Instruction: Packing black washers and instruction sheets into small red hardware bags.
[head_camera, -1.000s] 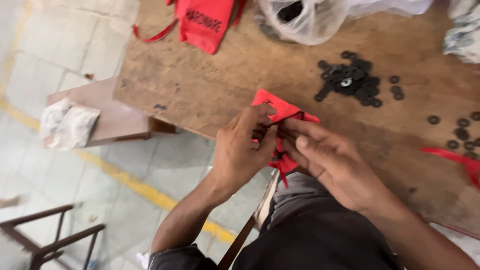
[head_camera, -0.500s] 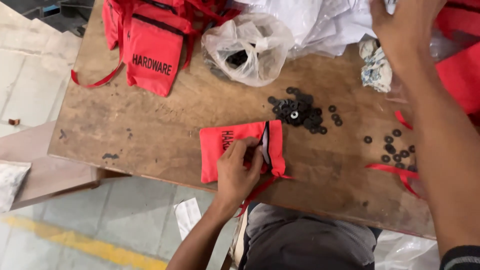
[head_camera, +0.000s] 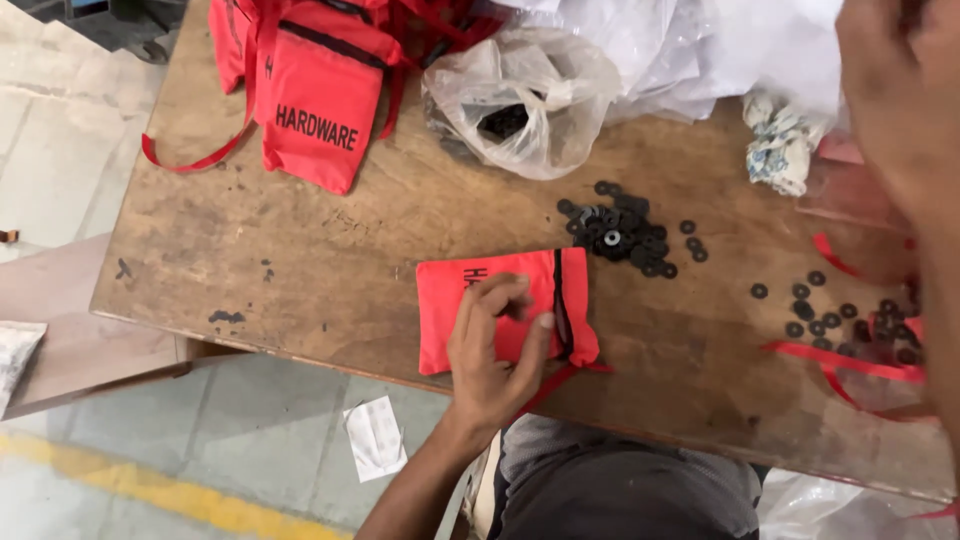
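A small red drawstring pouch (head_camera: 440, 320) with a black zip edge lies flat near the front edge of the wooden table (head_camera: 300, 250). My left hand (head_camera: 495, 350) rests on top of it with the fingers spread, thumb near the zip. My right hand (head_camera: 900, 100) is raised close to the camera at the top right, large and blurred; whether it holds anything does not show. A heap of black washers (head_camera: 625, 235) lies just behind the pouch. More loose washers (head_camera: 830, 315) are scattered to the right.
Several more red pouches (head_camera: 320, 100) are piled at the back left. A clear plastic bag (head_camera: 530, 100) with dark parts sits at the back middle beside a wadded cloth (head_camera: 780, 150). Red straps (head_camera: 840, 360) lie at the right. A paper scrap (head_camera: 375, 435) lies on the floor.
The pouch went from being held in both hands to lying flat on the table. My right hand left it and rose to the upper right. My left hand now lies spread on it.
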